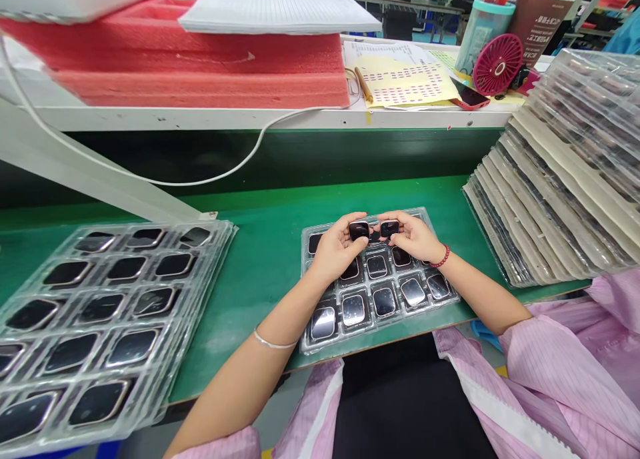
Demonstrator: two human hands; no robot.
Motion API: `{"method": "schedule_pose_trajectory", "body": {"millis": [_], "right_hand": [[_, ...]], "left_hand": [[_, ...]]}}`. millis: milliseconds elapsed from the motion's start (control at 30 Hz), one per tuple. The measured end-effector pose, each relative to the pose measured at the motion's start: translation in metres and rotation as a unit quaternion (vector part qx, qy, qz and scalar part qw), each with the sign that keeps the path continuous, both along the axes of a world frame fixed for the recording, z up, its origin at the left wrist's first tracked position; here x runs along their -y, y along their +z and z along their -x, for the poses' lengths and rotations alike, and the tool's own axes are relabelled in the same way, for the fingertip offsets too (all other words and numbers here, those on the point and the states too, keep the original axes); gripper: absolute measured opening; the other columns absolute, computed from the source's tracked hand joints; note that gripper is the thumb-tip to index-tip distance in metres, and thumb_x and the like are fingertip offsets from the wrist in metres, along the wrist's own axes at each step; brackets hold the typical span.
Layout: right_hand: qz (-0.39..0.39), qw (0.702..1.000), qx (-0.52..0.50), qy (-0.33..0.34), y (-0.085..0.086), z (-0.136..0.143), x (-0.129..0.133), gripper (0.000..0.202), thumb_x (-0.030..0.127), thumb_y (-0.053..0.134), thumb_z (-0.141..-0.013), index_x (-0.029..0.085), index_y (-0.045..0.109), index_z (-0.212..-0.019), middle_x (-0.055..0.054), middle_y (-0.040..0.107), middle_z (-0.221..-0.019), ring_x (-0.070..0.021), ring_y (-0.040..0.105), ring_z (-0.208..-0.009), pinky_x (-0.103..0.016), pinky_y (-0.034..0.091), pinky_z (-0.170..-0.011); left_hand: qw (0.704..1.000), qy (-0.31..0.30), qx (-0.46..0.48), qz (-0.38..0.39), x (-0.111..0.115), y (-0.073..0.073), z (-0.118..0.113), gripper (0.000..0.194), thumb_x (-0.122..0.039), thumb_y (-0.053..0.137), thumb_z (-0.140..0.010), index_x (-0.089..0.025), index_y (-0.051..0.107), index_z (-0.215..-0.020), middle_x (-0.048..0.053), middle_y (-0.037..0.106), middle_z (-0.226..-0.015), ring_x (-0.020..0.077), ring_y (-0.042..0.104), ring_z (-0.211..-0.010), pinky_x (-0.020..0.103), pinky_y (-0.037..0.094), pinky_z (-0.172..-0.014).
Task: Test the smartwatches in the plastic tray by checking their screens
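Note:
A clear plastic tray (370, 326) lies on the green table in front of me, its pockets filled with several dark, square watch-like pieces. Over its far rows, my left hand (339, 244) pinches one dark watch piece (359, 230) between thumb and fingers. My right hand (414, 237) grips a second dark watch piece (389, 229) just to the right of the first. Both screens face me, with a small gap between the two pieces. My hands hide part of the tray's far pockets.
Stacked trays of watch pieces (125, 268) stand at the left. A leaning pile of trays (555, 206) rises at the right. Behind, a white shelf (300, 119) carries red foam (210, 72), papers, a phone and a pink fan (497, 64). A white cable hangs down.

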State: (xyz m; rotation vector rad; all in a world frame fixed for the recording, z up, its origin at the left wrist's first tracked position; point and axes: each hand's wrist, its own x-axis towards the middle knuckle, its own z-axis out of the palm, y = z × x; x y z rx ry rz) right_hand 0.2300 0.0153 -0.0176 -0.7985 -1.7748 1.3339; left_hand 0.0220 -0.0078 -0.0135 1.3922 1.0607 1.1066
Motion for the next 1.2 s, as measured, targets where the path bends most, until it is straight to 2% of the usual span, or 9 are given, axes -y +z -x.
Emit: {"method": "schedule_pose_trajectory", "body": {"millis": [100,267,400,533,767,900,1033,1100,1200], "right_hand": [[0.014,1.0,0.007,0.0,0.0006,-0.0002,0.0002,0.041,0.016,0.051,-0.084,0.018,0.054,-0.125,-0.01,0.069,-0.112,-0.0192,0.072,-0.091,-0.03,0.061,-0.071],[0.023,1.0,0.0,-0.002,-0.0006,-0.0006,-0.0006,0.038,0.02,0.052,-0.087,0.017,0.055,-0.125,-0.009,0.07,-0.11,-0.0184,0.072,-0.089,-0.027,0.06,-0.067],[0.038,0.999,-0.003,-0.005,-0.0003,-0.0015,-0.0011,0.032,0.03,0.052,-0.092,0.017,0.058,-0.12,-0.01,0.07,-0.11,-0.0159,0.071,-0.082,-0.022,0.058,-0.06],[0.048,0.999,-0.001,-0.021,0.0015,-0.0024,0.0,0.029,0.038,0.052,-0.094,0.015,0.062,-0.11,-0.008,0.073,-0.097,-0.0131,0.07,-0.072,-0.02,0.056,-0.057],[0.04,0.998,-0.016,-0.038,0.0053,-0.0003,0.002,0.028,0.041,0.063,-0.087,0.015,0.063,-0.096,-0.005,0.071,-0.082,-0.0115,0.066,-0.065,-0.021,0.055,-0.057],[0.038,0.998,-0.026,-0.044,0.0063,0.0011,0.0026,0.023,0.036,0.064,-0.085,0.015,0.062,-0.092,-0.004,0.07,-0.078,-0.0115,0.065,-0.064,-0.022,0.055,-0.057],[0.042,0.998,-0.023,-0.047,0.005,0.0006,0.0027,0.018,0.03,0.062,-0.084,0.015,0.061,-0.093,-0.002,0.068,-0.074,-0.0112,0.064,-0.063,-0.022,0.054,-0.057],[0.041,0.998,-0.021,-0.042,0.004,-0.0001,0.0022,0.017,0.027,0.061,-0.083,0.015,0.06,-0.095,-0.002,0.068,-0.075,-0.0111,0.064,-0.062,-0.022,0.055,-0.057],[0.036,0.999,-0.017,-0.032,0.002,-0.0008,0.0006,0.021,0.022,0.06,-0.082,0.015,0.058,-0.102,-0.004,0.068,-0.086,-0.0112,0.064,-0.066,-0.024,0.055,-0.06]], "left_hand": [[1.0,0.002,0.005,-0.005,-0.0001,0.0007,-0.0004,0.039,-0.027,0.069,-0.075,-0.017,0.062,-0.113,0.006,0.071,-0.094,0.0194,0.068,-0.08,0.035,0.056,-0.078],[1.0,0.001,0.01,-0.005,-0.0006,0.0012,0.0,0.03,-0.034,0.072,-0.075,-0.016,0.066,-0.099,0.005,0.071,-0.088,0.0168,0.066,-0.068,0.033,0.055,-0.07],[1.0,0.001,0.003,0.004,-0.0005,0.0031,0.0007,0.032,-0.045,0.071,-0.077,-0.017,0.067,-0.091,0.005,0.072,-0.082,0.0193,0.067,-0.069,0.033,0.055,-0.063],[1.0,0.007,-0.011,0.003,-0.0003,0.0051,0.0006,0.037,-0.053,0.068,-0.079,-0.017,0.068,-0.088,0.006,0.071,-0.081,0.0196,0.067,-0.068,0.03,0.053,-0.056],[1.0,0.013,-0.024,0.012,-0.0014,0.0032,0.0013,0.041,-0.053,0.058,-0.086,-0.017,0.068,-0.103,0.008,0.072,-0.092,0.0172,0.067,-0.063,0.024,0.042,-0.048],[1.0,0.012,-0.011,0.023,-0.0017,0.0039,0.0016,0.038,-0.045,0.058,-0.086,-0.017,0.066,-0.11,0.008,0.072,-0.095,0.0174,0.067,-0.067,0.025,0.045,-0.051],[0.999,0.0,-0.033,0.02,-0.0024,0.0047,0.0021,0.04,-0.033,0.059,-0.084,-0.015,0.062,-0.12,0.004,0.071,-0.083,0.0145,0.062,-0.06,0.027,0.049,-0.058],[0.999,-0.004,-0.039,0.009,-0.0027,0.0036,0.002,0.042,-0.03,0.059,-0.083,-0.016,0.061,-0.123,0.005,0.071,-0.085,0.0148,0.062,-0.062,0.027,0.048,-0.058],[1.0,-0.012,-0.024,0.002,-0.003,0.001,0.0016,0.049,-0.028,0.059,-0.081,-0.016,0.056,-0.129,0.008,0.07,-0.099,0.0183,0.067,-0.075,0.026,0.049,-0.058]]}}
